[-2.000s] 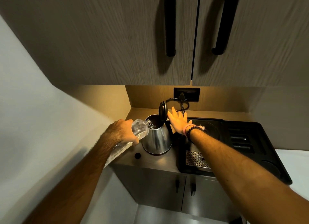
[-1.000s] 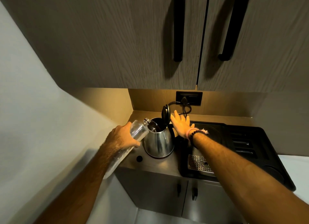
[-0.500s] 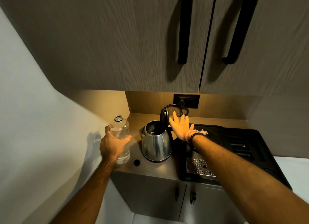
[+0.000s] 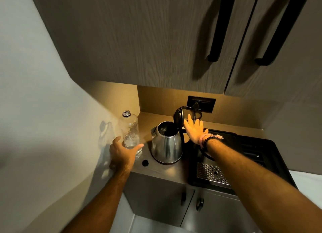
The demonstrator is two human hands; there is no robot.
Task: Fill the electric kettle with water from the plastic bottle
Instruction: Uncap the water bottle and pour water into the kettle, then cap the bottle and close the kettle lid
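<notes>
The clear plastic bottle [image 4: 129,128] stands upright and uncapped on the counter's left end, with a little water at its bottom. My left hand [image 4: 124,154] is wrapped around its lower part. To its right is the steel electric kettle [image 4: 166,148] on its base, its black lid [image 4: 179,117] tipped up and the inside dark. My right hand [image 4: 196,131] is flat with fingers spread just behind and to the right of the raised lid, holding nothing.
A small dark round cap [image 4: 145,162] lies on the counter [image 4: 167,171] in front of the kettle. A black tray with a metal drip grate [image 4: 213,175] fills the right side. The kettle's cord runs to a wall socket [image 4: 201,104]. Upper cabinets [image 4: 156,41] hang close overhead.
The bottle went from tilted over the kettle's mouth to upright, and moved left and down onto the counter in my left hand. My right hand stayed by the lid.
</notes>
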